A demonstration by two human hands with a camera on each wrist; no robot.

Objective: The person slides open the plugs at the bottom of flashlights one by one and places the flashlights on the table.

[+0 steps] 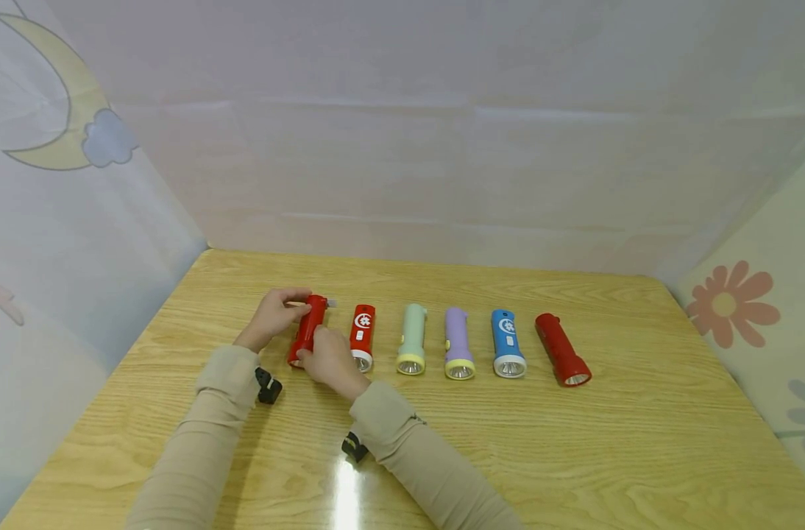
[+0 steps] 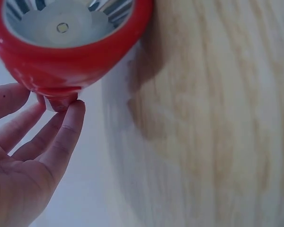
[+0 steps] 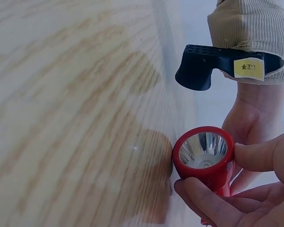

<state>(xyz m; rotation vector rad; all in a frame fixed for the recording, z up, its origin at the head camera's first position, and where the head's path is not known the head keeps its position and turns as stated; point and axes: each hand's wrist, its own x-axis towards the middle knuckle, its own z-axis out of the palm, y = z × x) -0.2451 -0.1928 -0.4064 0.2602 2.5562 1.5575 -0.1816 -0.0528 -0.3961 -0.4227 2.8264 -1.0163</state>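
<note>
The left hand (image 1: pixel 270 318) pinches a red flashlight (image 1: pixel 310 322) near its tail while the right hand (image 1: pixel 334 361) grasps its lamp end, left of the mint flashlight (image 1: pixel 413 331). Nearer that mint landmark's left lies a white-rimmed red flashlight (image 1: pixel 362 327); rightward of it follow purple (image 1: pixel 458 340), blue (image 1: pixel 505 340) and plain-red flashlights (image 1: pixel 559 348).

Wood-grain table (image 1: pixel 575 456), yellow crescent moon (image 1: pixel 82 88), bluish cloud (image 1: pixel 107 140), red flower (image 1: pixel 724 304) on pale backdrop (image 1: pixel 793 221)
</note>
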